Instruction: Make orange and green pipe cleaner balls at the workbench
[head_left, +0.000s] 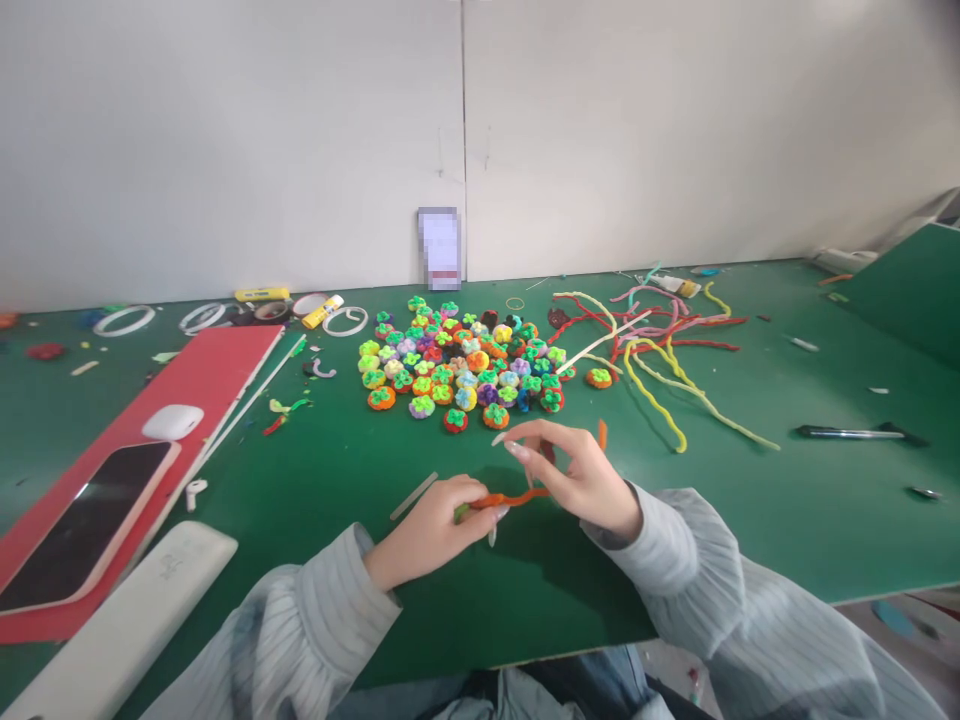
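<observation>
Green tabletop spanned the work area. At left lay a red board; at right, a loose bunch of fuzzy stems, mainly red, yellow and pink. A white slab lay alongside the board, on the side toward the person. Pile of small multicoloured flower pieces sat mid-table, beyond both hands. Dark-screened phone lay on the board.

Left hand: closed, pinching an orange stem between thumb and fingers. Right hand: thumb and index tips raised clear of the stem, pointing left; the stem ran to its lower fingers. Could not tell whether those fingers gripped it. Location of stem: between the hands, on the person's side of the pile. An orange length also stuck up behind the right hand; its join to the stem was hidden.

White earbud case rested on the board, near the phone's far end. Smallest noted: a green bit at the left fingers, partly covered.
</observation>
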